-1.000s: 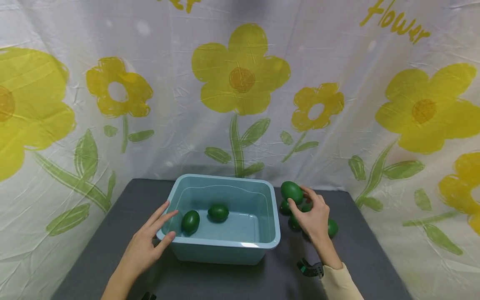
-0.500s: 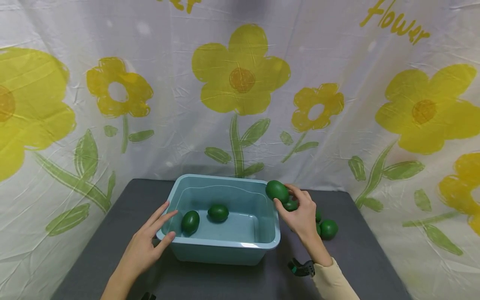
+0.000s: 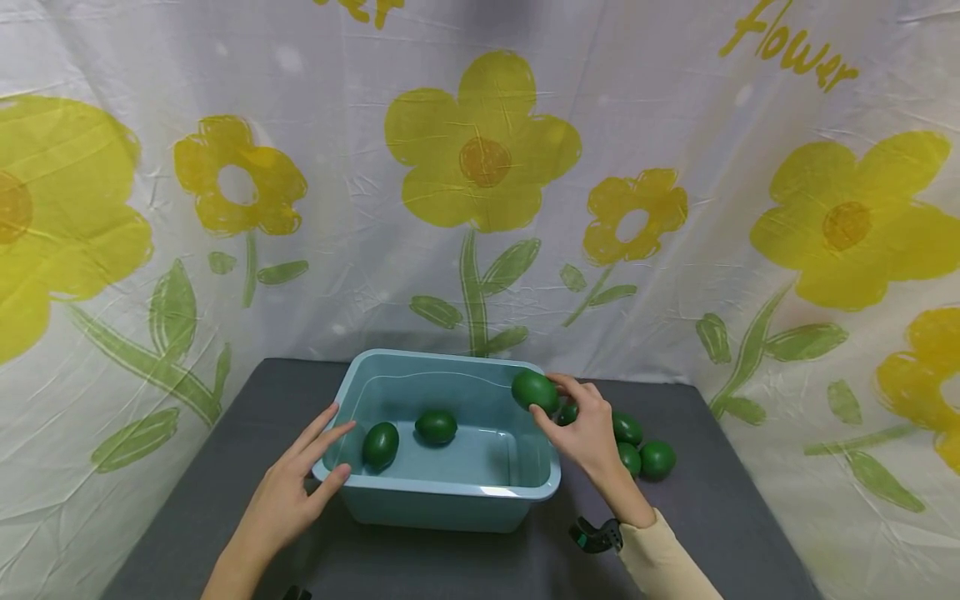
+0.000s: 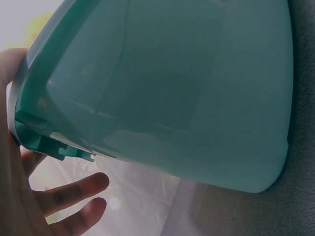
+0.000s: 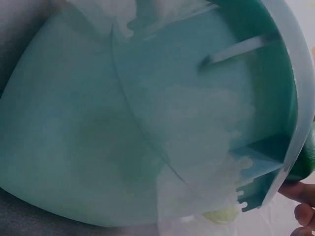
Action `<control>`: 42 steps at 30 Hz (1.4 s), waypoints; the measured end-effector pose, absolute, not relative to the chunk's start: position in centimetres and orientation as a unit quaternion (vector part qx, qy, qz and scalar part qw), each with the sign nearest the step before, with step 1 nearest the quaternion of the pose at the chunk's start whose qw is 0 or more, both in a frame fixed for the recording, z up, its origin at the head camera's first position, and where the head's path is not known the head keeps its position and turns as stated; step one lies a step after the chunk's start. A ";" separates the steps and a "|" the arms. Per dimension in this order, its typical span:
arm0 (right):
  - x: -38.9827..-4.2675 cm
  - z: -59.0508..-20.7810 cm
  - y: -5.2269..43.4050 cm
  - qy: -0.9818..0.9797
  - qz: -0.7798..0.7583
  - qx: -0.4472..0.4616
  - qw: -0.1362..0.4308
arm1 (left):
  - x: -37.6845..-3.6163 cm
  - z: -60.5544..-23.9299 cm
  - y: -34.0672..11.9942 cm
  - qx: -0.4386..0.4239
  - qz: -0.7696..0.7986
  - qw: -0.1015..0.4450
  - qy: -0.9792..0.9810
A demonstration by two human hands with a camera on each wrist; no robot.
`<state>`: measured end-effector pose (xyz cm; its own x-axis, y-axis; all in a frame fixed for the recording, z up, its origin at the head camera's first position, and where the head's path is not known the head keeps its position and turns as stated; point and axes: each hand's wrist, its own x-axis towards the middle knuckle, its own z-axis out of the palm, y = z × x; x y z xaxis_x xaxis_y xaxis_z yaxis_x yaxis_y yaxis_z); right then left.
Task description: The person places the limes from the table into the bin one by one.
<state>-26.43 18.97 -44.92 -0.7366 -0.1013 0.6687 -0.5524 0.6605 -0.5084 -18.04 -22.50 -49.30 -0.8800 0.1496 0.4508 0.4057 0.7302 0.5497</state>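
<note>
My right hand [image 3: 581, 429] pinches a glossy green oval fruit [image 3: 534, 391] between thumb and fingers, above the right rim of a light blue plastic bin [image 3: 450, 482]. In the right wrist view, part of that fruit [image 5: 306, 156] shows behind the rim beside the fingertips. Inside the bin lie two similar fruits, one on the left [image 3: 381, 445] and one near the middle [image 3: 436, 426]. With fingers spread and fairly straight, my left hand [image 3: 288, 483] rests at the bin's left rim. The left wrist view has the bin wall [image 4: 172, 88] with several fingers [image 4: 74, 196] extended beyond it.
Several more green fruits [image 3: 657, 460] sit on the dark grey table [image 3: 720, 517] right of the bin, partly hidden by my right hand. Behind the table hangs a white cloth [image 3: 337, 283] printed with yellow flowers.
My right hand has carried the held fruit leftward from over the pile to the bin's right rim. More of the pile now shows. The left hand and bin stay put.
</note>
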 end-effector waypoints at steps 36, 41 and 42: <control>-26.3 -45.8 21.8 -0.867 0.332 0.177 0.328 | -18.1 -49.2 -22.5 -0.159 -0.327 0.199 -0.910; -26.3 -45.9 23.1 -0.871 0.327 0.153 0.334 | -18.0 -49.1 -22.5 -0.159 -0.327 0.196 -0.911; -26.3 -46.1 23.4 -0.872 0.325 0.147 0.335 | -18.0 -49.1 -22.5 -0.159 -0.327 0.195 -0.911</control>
<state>-26.32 23.36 -46.07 -0.7315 -0.0392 0.6808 -0.4749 0.7457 -0.4673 -18.02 -22.48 -49.13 -0.8733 0.1610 0.4598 0.4167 0.7358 0.5339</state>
